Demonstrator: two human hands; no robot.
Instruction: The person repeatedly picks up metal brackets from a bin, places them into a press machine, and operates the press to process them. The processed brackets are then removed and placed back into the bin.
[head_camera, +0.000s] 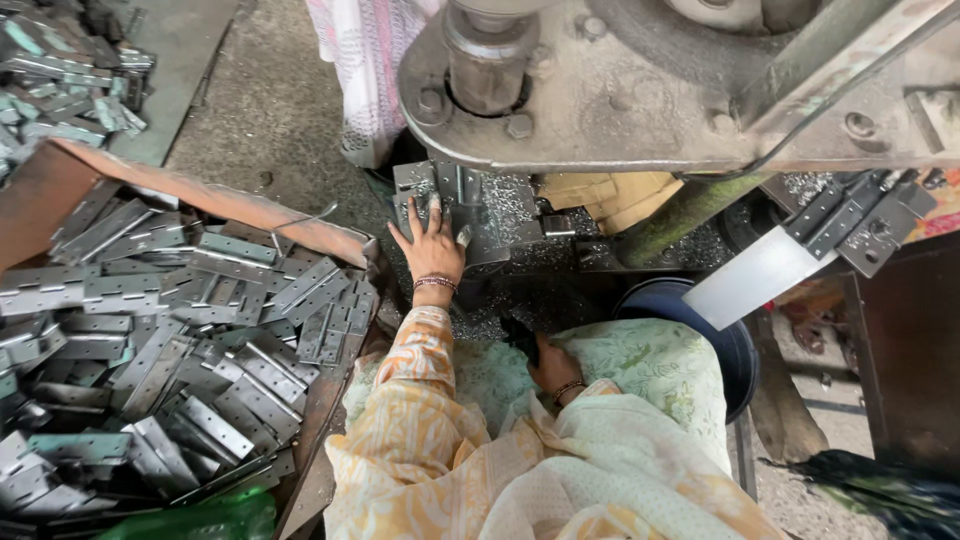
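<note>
- Hands of the person: two. The left hand (432, 243) lies flat with fingers spread; the right hand (553, 365) is partly hidden against the lap.
- Wrist bangles: one set on each wrist, two sets in all.
- Loose metal hinges (180, 330): too many to count, heaped in one rusty tray (215, 200).
- Second hinge pile (65, 75): one, at upper left, also beyond counting.
- Hinges on the right-hand shelf (850, 220): about three or four.
- Press machine (640, 80): one.
- Dark blue round tub (700, 310): one.
- Green plastic bottle (200, 520): one.
</note>
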